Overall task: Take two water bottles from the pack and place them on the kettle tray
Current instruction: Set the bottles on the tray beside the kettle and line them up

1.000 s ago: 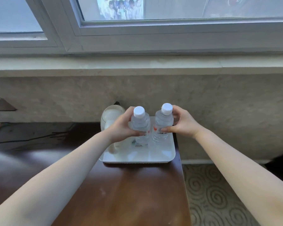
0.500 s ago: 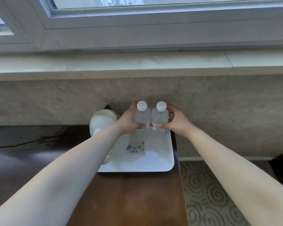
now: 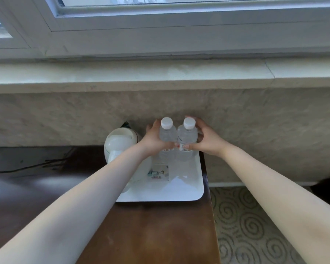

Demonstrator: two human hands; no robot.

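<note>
Close to me is the brown wooden table [image 3: 151,231], and the white kettle tray [image 3: 183,189] sits on its right end, by the wall. A small printed card [image 3: 159,173] lies flat on the tray. My left hand [image 3: 152,141] wraps around the left water bottle [image 3: 167,135], and my right hand [image 3: 208,141] wraps around the right water bottle [image 3: 187,136]. Both bottles stand upright, side by side and touching, at the back of the tray, so I think the front stays free. The white kettle [image 3: 120,143] sits just left of them. I think I can let go next.
</note>
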